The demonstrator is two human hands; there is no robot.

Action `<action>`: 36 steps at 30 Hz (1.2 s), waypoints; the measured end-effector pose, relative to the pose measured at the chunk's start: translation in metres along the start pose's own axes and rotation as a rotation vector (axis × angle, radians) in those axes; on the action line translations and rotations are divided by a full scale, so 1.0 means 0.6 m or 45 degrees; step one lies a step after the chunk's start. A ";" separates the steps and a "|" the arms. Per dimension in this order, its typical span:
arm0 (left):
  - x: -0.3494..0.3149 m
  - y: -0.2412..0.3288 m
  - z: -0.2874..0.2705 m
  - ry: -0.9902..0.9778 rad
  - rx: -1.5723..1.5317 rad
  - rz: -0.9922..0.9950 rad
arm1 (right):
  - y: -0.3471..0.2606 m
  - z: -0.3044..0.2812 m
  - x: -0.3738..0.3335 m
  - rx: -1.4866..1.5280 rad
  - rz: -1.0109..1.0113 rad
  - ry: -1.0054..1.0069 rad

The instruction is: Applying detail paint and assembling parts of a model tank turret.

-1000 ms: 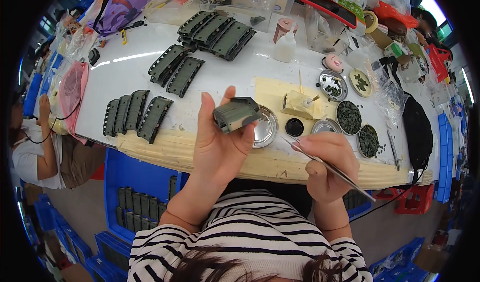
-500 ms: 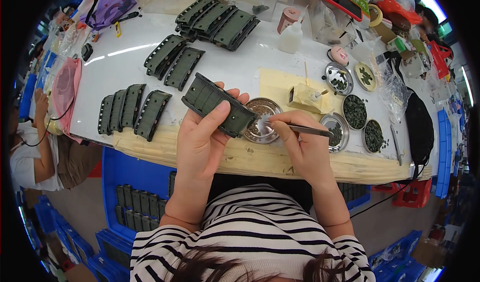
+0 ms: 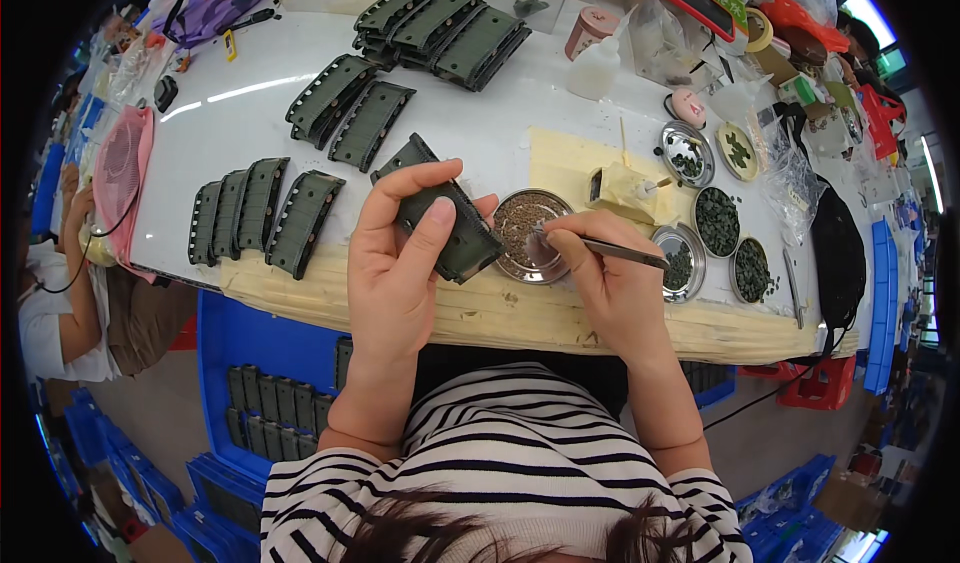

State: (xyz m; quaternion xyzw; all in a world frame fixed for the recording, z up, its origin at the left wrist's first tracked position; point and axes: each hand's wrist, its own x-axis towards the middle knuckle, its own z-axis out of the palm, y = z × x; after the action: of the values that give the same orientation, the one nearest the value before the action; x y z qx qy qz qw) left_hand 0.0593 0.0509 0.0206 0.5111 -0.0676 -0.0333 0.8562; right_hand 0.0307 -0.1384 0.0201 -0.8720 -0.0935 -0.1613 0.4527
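Observation:
My left hand (image 3: 385,273) grips a dark green, curved plastic panel (image 3: 462,241), with the thumb across its face and fingers wrapped over its upper edge. Just right of it, my right hand (image 3: 625,293) pinches a pair of metal tweezers (image 3: 628,253), whose back end points to the right. Its fingertips are over a round metal dish (image 3: 507,267) of small brown pieces, apart from the panel. The tweezers' tips are hard to make out there. Several matching green panels (image 3: 305,225) lie on the table to the left, and more are stacked (image 3: 440,33) farther back.
Right of the dish are a yellow-wrapped block (image 3: 630,193) and round tins of dark green bits (image 3: 717,221). A white squeeze bottle (image 3: 597,71) stands behind. A blue crate (image 3: 215,363) of panels sits below the table's padded front edge. Another person (image 3: 65,313) is at far left.
The panel has turned steeper in my left hand, whose index finger now curls over its top. My right hand's fingertips have come away from the panel's end. The whole view has shifted slightly.

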 end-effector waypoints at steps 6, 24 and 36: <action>-0.007 0.001 0.007 -0.142 0.071 -0.127 | -0.016 -0.029 -0.006 0.391 0.032 0.085; -0.004 0.000 0.042 -0.598 -0.128 -0.498 | -0.040 -0.069 -0.011 0.234 -0.446 -0.055; -0.009 0.001 0.045 -0.576 -0.050 -0.644 | -0.036 -0.076 -0.013 0.158 -0.495 -0.099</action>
State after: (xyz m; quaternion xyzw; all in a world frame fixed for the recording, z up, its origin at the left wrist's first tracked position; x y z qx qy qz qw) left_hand 0.0501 0.0285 0.0332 0.4748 -0.1264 -0.3585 0.7938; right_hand 0.0075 -0.1634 0.0584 -0.8134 -0.2871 -0.2059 0.4621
